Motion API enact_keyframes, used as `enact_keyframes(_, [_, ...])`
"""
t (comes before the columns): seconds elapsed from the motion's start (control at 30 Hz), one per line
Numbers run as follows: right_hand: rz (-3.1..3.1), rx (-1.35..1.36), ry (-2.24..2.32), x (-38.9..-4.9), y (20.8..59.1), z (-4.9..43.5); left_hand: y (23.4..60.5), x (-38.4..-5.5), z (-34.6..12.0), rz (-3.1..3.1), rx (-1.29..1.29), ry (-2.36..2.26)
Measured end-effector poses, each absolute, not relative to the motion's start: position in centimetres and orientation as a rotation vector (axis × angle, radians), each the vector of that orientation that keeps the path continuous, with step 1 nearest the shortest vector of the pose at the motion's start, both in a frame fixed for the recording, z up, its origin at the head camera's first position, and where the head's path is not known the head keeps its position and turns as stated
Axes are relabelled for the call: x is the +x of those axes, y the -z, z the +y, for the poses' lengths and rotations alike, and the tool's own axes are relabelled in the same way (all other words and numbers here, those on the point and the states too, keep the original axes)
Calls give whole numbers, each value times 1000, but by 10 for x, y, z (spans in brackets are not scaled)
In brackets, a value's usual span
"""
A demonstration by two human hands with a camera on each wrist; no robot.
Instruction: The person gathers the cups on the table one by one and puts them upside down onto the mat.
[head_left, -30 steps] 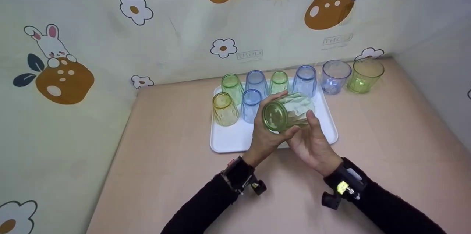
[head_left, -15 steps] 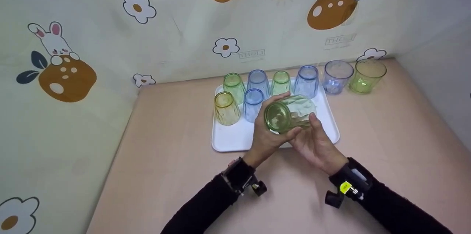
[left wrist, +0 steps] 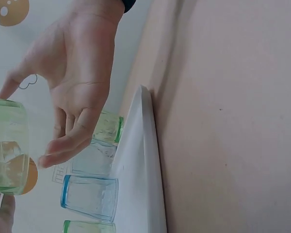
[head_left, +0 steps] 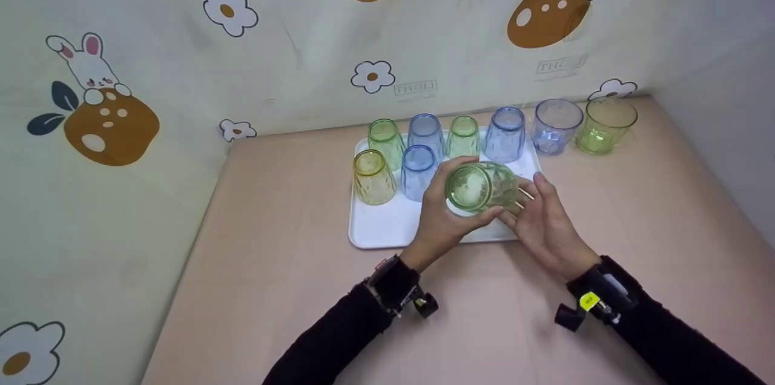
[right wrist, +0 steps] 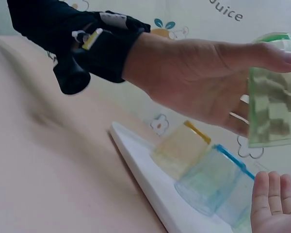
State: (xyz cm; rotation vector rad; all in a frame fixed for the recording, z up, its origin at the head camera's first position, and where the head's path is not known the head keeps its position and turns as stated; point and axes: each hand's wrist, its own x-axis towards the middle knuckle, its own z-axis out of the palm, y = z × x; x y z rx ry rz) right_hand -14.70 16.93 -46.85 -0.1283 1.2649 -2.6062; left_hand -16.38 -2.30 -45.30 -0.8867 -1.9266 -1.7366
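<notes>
In the head view my left hand (head_left: 442,212) grips a green drinking glass (head_left: 478,188) above the white tray (head_left: 381,232). The glass is tipped on its side, its round base towards me and its mouth pointing right. My right hand (head_left: 557,233) is at the mouth end, thumb up and fingers extended beside the glass. The left wrist view shows the right hand (left wrist: 82,68) with relaxed fingers, its thumb tip right at the glass (left wrist: 7,145). Across the glass (right wrist: 274,107) in the right wrist view lies the left hand's thumb; right-hand fingers (right wrist: 274,194) stand straight below it.
Several upside-down glasses stand on the tray, among them a yellow glass (head_left: 374,178) and a blue glass (head_left: 418,176). Right of the tray, a blue glass (head_left: 554,128) and a green glass (head_left: 605,128) stand mouth up near the patterned wall (head_left: 290,82).
My right hand has drawn back to the right, its thumb now apart from the glass's side. The left hand has turned the glass so that its base faces me more.
</notes>
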Motion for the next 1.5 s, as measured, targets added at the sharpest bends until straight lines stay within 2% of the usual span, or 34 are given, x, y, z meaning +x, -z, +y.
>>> enact_keyframes(0.27, [1328, -98, 2570, -153, 472, 191, 458, -170, -24, -2006, -757, 1698])
enact_keyframes(0.6, [1329, -70, 2561, -154, 475, 195, 459, -179, -25, -2155, -610, 1636])
enact_keyframes(1.5, [1289, -30, 2574, -155, 475, 204, 465, -223, -6, -2518, -515, 1403])
